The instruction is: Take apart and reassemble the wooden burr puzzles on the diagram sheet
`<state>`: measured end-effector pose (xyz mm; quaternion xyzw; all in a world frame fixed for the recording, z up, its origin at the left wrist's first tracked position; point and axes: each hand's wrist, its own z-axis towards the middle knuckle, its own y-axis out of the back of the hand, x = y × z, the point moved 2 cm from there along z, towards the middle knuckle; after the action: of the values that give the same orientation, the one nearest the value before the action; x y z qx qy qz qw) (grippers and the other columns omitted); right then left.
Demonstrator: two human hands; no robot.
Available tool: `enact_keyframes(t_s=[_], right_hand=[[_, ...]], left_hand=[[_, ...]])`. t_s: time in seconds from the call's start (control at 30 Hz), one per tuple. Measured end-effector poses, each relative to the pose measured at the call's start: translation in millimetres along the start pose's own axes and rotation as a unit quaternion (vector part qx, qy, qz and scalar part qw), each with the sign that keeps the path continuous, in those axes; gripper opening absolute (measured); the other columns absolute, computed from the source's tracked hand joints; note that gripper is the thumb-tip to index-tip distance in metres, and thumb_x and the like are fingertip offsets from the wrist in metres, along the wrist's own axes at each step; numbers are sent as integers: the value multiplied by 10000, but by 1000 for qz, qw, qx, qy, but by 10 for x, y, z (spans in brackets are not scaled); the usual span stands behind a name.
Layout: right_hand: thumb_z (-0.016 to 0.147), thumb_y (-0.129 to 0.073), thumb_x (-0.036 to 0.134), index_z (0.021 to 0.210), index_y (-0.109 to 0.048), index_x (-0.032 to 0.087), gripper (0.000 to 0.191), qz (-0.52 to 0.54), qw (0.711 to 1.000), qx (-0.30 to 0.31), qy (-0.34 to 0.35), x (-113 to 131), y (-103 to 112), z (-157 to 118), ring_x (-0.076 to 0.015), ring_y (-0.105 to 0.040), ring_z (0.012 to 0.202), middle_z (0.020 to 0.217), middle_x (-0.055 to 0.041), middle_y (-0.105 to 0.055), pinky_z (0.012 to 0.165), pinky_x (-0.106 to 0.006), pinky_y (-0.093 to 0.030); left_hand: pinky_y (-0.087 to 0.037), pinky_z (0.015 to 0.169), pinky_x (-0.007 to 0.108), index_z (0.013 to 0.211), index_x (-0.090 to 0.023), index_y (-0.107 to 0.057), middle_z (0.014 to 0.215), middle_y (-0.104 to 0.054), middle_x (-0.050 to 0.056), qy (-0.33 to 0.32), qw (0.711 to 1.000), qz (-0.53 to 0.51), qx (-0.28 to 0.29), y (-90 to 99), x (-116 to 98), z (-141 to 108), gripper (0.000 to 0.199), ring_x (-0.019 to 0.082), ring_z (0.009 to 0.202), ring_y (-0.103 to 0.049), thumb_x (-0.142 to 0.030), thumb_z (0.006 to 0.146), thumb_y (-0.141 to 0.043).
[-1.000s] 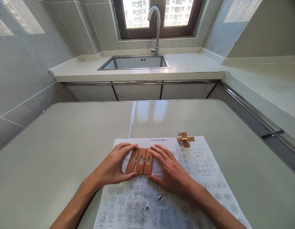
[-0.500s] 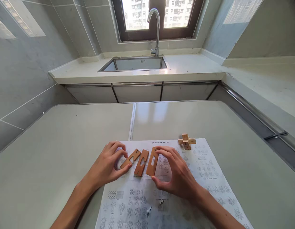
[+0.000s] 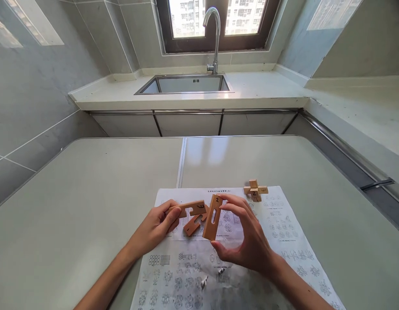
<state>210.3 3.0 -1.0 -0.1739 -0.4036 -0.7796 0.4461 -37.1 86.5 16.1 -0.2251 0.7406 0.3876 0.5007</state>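
My left hand [image 3: 163,221] is closed on the left end of a notched wooden puzzle piece marked 3 [image 3: 197,208], held raised and pointing right. My right hand [image 3: 243,232] grips a slotted wooden puzzle piece marked 2 [image 3: 213,217] by its ends, between thumb and fingers, nearly upright with a slight tilt. Between the hands, a third notched wooden piece marked 1 [image 3: 192,227] lies slanted on the printed sheet [image 3: 186,249]. The piece marked 3 partly covers it.
An assembled wooden cross puzzle [image 3: 255,190] sits at the sheet's top right edge. The sheet lies on a pale table [image 3: 89,193] with a seam down its middle. Beyond the table are a counter [image 3: 267,86], a sink [image 3: 186,85] and a tap [image 3: 215,38].
My left hand has taken hold of the piece marked 3, lifted it and turned it rightward. The piece marked 1 has shifted to a flatter slant. My right hand still holds the piece marked 2.
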Motion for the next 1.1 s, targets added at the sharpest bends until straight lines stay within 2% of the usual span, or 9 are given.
enact_keyframes(t_s=[0.13, 0.27, 0.37, 0.6, 0.8, 0.9, 1.1], right_hand=[[799, -795, 305, 1405, -457, 275, 694, 22, 999, -36, 7, 67, -12, -10, -398, -566, 1360, 1456, -172, -562, 1071, -629, -538], [811, -776, 294, 1469, -444, 253, 738, 46, 999, -18, -3, 102, -36, -37, -385, -558, 1384, 1484, -177, -548, 1106, -607, -531], [803, -770, 286, 1516, -423, 244, 794, 70, 997, -4, -18, 112, -57, -55, -380, -553, 1401, 1489, -171, -561, 1125, -592, -530], [786, -747, 248, 1548, -420, 236, 829, 72, 997, -3, -35, 108, -73, -82, -387, -566, 1407, 1506, -163, -574, 1127, -591, -550], [790, -739, 240, 1580, -426, 244, 850, 84, 993, 66, -43, 78, -78, -108, -370, -583, 1408, 1528, -140, -579, 1146, -560, -549], [793, -757, 240, 1593, -420, 253, 868, 94, 991, 81, -52, 74, -102, -127, -359, -569, 1428, 1547, -134, -569, 1167, -549, -533], [803, -788, 246, 1607, -400, 247, 893, 104, 987, 113, -52, 92, -176, -158, -327, -551, 1451, 1557, -130, -565, 1194, -502, -515]], left_hand=[[-246, 512, 247, 803, -213, -446, 604, -361, -79, 54, 983, -156, 86, -134, 18, -7, 531, 94, 525, -277, -702, 1002, -509], [-228, 479, 232, 782, -225, -393, 572, -295, -103, 87, 953, -252, 144, -190, 82, -9, 522, 75, 484, -201, -668, 998, -563], [-196, 452, 220, 791, -228, -395, 564, -243, -116, 109, 936, -290, 165, -187, 131, -9, 505, 66, 460, -162, -648, 997, -584], [-181, 439, 224, 890, -181, -556, 566, -223, -117, 120, 931, -288, 191, -194, 118, 2, 505, 66, 455, -168, -676, 985, -581], [-159, 457, 224, 833, -207, -472, 599, -258, -102, 119, 930, -280, 206, -220, 82, -23, 490, 66, 478, -199, -653, 979, -613], [-173, 472, 229, 812, -218, -417, 615, -268, -96, 117, 931, -279, 204, -246, 78, -34, 494, 69, 493, -218, -639, 991, -605], [-179, 498, 243, 894, -211, -475, 629, -248, -98, 94, 927, -281, 229, -334, 46, -49, 447, 82, 518, -219, -631, 1015, -568]])
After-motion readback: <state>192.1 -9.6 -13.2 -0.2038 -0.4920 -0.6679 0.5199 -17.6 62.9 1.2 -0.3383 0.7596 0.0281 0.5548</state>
